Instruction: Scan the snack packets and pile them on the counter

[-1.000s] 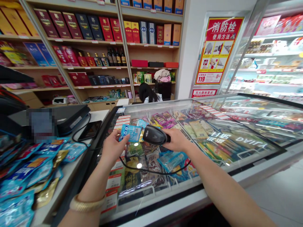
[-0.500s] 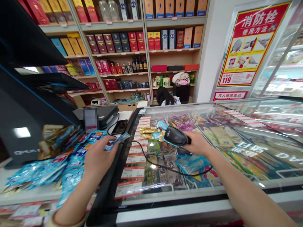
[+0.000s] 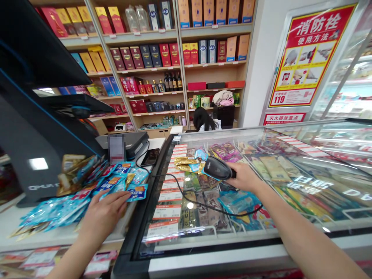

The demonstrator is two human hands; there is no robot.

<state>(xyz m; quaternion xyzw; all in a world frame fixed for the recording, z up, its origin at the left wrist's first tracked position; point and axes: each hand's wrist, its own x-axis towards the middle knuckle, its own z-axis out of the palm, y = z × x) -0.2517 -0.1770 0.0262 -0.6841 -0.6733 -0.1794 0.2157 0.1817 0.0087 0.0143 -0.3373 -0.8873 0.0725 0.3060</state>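
My left hand (image 3: 104, 211) is over the counter at the left, palm down. Its fingertips are closed on the left end of a small blue snack packet (image 3: 137, 192); the grip is partly hidden. Around it lies a heap of similar blue packets (image 3: 62, 207), with gold packets (image 3: 74, 174) piled behind. My right hand (image 3: 244, 176) is wrapped round the handle of a black barcode scanner (image 3: 217, 168) above the freezer's glass top. Just past the scanner's head are gold and blue packets (image 3: 186, 163). A black cable (image 3: 203, 203) loops across the glass.
A glass-topped freezer (image 3: 171, 263) with wrapped goods inside fills the middle and right. At left stands a dark register (image 3: 37, 135); a phone (image 3: 150, 157) lies near the freezer's edge. Behind are shelves of boxes (image 3: 151, 56) and a person (image 3: 205, 120) with dark hair.
My left hand has moved down and left, from a blue packet held up by the freezer's edge to a packet low over the counter. My right hand and the scanner stay nearly still.
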